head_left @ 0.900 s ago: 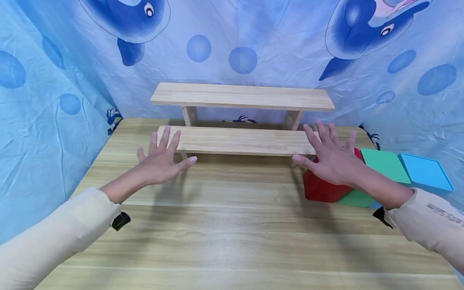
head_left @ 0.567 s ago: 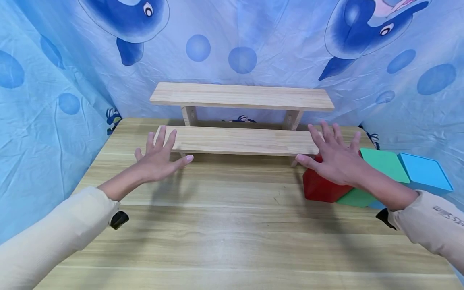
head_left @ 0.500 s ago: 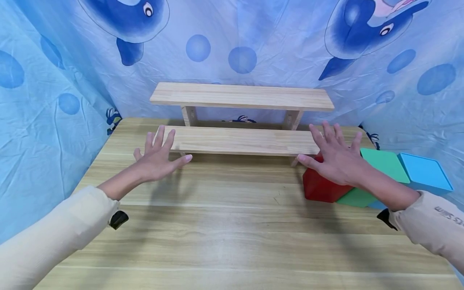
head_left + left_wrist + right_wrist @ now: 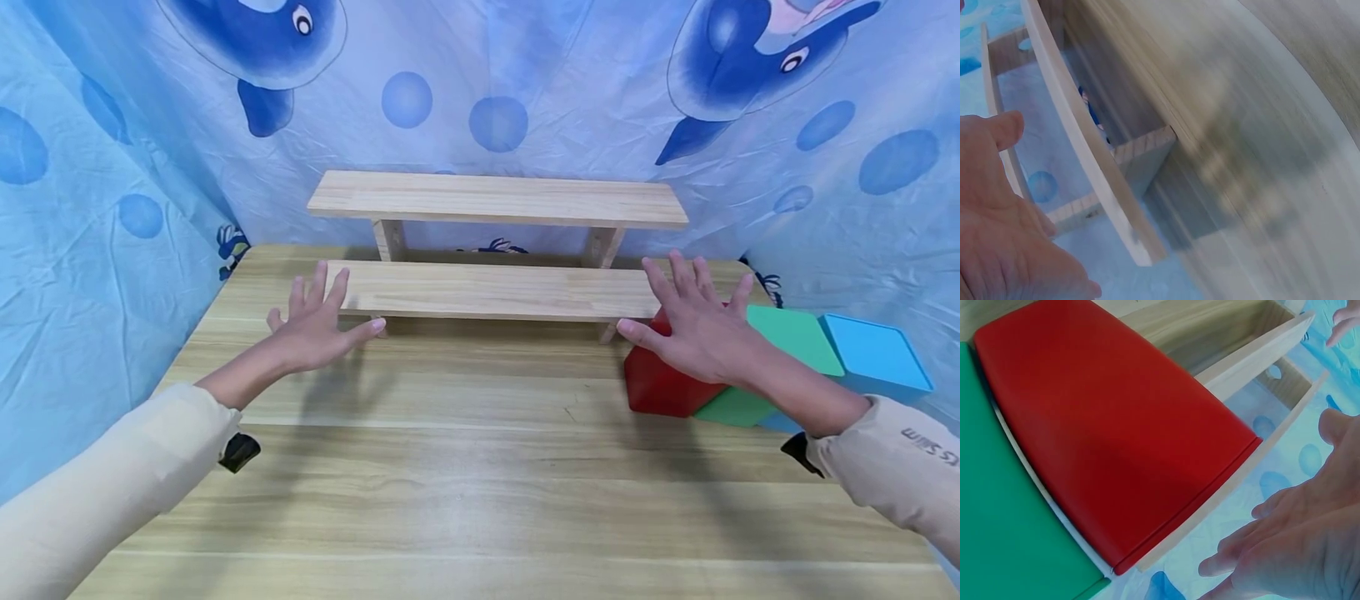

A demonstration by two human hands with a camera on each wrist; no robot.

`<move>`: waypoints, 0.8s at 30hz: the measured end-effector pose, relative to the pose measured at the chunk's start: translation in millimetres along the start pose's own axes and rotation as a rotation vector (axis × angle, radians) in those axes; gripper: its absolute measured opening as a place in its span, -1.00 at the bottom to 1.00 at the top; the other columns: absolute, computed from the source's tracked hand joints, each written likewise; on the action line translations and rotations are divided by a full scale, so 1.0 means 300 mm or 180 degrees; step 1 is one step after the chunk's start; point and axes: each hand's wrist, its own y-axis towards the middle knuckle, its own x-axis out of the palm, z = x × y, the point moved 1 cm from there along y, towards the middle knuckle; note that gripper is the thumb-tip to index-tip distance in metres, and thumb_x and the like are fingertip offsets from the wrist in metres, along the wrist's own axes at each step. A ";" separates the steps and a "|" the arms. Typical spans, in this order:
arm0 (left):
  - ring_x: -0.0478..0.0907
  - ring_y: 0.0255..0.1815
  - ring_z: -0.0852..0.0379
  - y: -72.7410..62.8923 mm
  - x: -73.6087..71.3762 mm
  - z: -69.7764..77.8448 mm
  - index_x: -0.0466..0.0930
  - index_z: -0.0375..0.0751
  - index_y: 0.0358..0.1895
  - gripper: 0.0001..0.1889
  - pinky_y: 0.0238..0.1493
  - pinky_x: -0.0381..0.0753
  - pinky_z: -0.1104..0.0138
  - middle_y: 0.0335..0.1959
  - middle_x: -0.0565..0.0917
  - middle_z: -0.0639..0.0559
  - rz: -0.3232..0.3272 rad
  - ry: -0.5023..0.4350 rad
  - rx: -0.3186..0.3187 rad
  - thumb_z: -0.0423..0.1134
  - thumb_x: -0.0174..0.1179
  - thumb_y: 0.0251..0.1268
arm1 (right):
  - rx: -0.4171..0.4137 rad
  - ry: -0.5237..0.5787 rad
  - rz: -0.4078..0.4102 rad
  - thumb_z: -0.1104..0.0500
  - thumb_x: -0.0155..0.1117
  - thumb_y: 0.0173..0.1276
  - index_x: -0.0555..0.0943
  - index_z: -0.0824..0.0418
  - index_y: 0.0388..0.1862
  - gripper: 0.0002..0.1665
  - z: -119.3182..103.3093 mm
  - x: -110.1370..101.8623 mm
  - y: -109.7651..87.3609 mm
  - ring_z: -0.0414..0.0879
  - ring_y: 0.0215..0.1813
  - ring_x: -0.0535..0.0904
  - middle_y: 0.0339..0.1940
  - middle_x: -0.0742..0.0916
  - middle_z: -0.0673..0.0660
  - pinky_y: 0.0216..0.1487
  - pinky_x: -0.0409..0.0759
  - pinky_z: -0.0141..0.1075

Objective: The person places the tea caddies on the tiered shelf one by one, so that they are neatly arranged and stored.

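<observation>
A two-tier wooden shelf stands at the back of the table, with an upper board (image 4: 495, 198) and a lower board (image 4: 487, 292). Near the left end of the lower board my left hand (image 4: 307, 333) hovers, fingers spread and holding nothing. My right hand (image 4: 697, 329) is spread above a red box (image 4: 660, 383) by the shelf's right end, also holding nothing. The right wrist view shows the red box (image 4: 1110, 425) close up, apart from the hand (image 4: 1310, 531). In the left wrist view the hand (image 4: 1004, 225) is beside the shelf's end.
A green box (image 4: 798, 342) and a blue box (image 4: 877, 354) stand in a row to the right of the red one. The wooden table (image 4: 465, 483) spreads out in front. Blue curtains (image 4: 570, 100) printed with cartoon dolphins hang behind and at the sides.
My left hand has drifted left, off much of the lower board. My right hand has shifted slightly to the right. The shelf and boxes have stayed in place.
</observation>
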 end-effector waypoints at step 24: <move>-0.46 0.39 -0.60 0.060 -0.033 -0.182 -0.43 -0.29 0.52 0.15 0.09 -0.38 -0.53 0.46 -0.49 -0.45 0.0320 -0.0321 -0.0118 0.30 0.14 0.22 | 0.0064 -0.0016 0.0011 -0.46 -0.17 0.36 -0.35 0.08 0.58 0.11 0.035 -0.007 0.013 0.42 0.49 -0.42 0.53 -0.25 0.42 0.08 -0.67 0.51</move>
